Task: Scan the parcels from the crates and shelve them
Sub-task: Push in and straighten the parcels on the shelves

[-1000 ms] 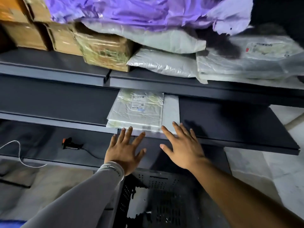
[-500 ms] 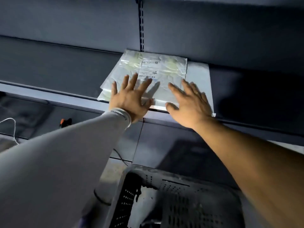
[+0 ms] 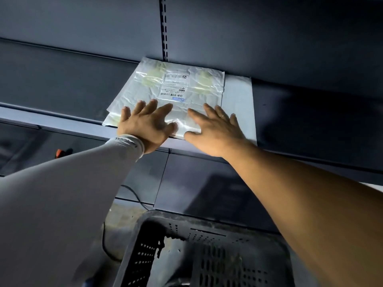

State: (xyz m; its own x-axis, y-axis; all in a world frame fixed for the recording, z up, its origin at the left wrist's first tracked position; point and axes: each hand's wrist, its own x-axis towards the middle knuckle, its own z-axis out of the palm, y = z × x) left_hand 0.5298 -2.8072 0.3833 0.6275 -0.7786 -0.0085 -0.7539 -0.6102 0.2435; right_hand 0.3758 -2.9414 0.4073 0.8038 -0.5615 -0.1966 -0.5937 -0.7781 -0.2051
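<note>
A flat white plastic parcel [image 3: 178,88] with a printed barcode label lies on top of a short stack of similar flat parcels on the dark metal shelf [image 3: 62,104]. A wider white parcel [image 3: 238,96] sticks out beneath it on the right. My left hand [image 3: 145,123], in a grey sleeve, rests flat with spread fingers on the near left part of the top parcel. My right hand [image 3: 213,129] lies flat with straight fingers on its near right part, a ring on one finger. Neither hand grips anything.
A dark perforated plastic crate [image 3: 207,251] stands below my arms at the bottom. On the lower shelf at left lies an orange-and-black object [image 3: 62,152] with a cable. A slotted upright [image 3: 163,27] runs up the shelf's back panel.
Both hands have moved from the shelf's front edge onto the parcel and stay flat on it. The stack has slid deeper onto the shelf. My head has dropped, so the upper shelves have left the view.
</note>
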